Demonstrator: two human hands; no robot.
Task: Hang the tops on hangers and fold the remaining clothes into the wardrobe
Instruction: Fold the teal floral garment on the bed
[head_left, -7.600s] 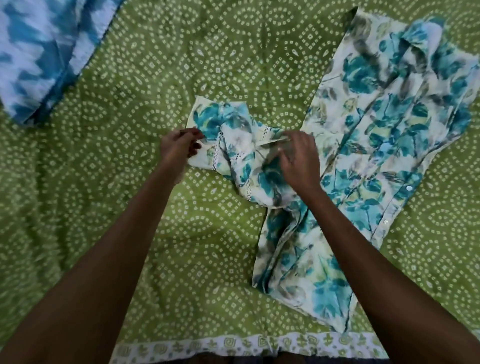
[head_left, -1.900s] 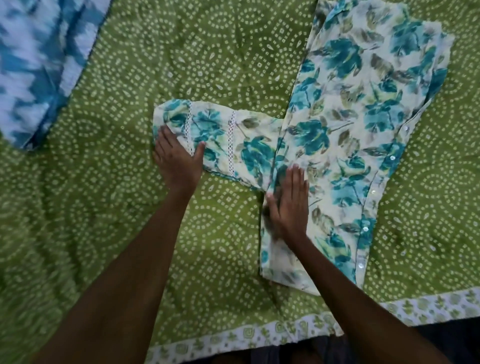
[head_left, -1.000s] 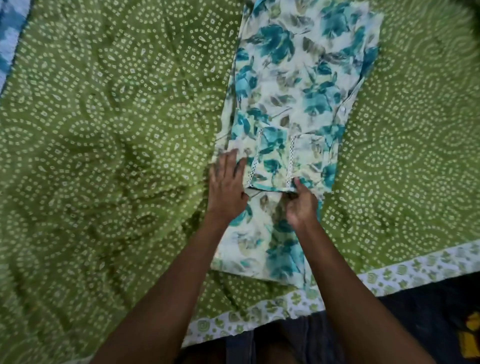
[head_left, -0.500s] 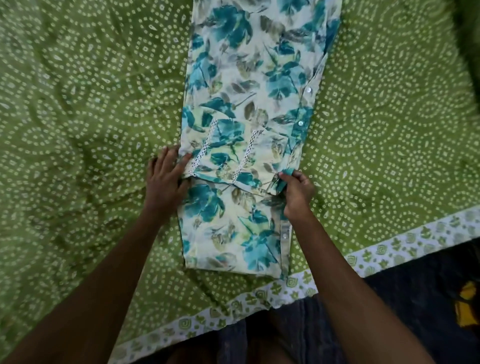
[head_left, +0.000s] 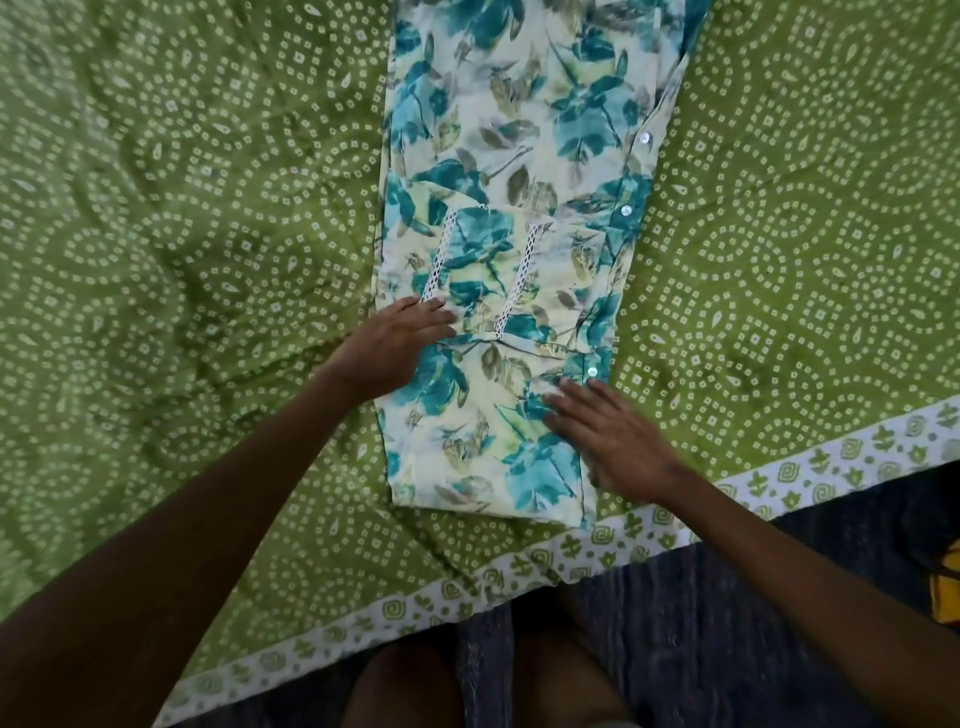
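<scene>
while both flat, spread hands, left hand (head_left: 392, 347) and right hand (head_left: 613, 439), press the floral top (head_left: 519, 156), i should smooth outward before folding.

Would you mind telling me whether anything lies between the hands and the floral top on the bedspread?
Nothing visible does. The left hand and the right hand both rest flat on the floral top, which lies folded on the green bedspread.

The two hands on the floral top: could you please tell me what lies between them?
In the head view, only floral top fabric separates left hand from right hand.
</scene>
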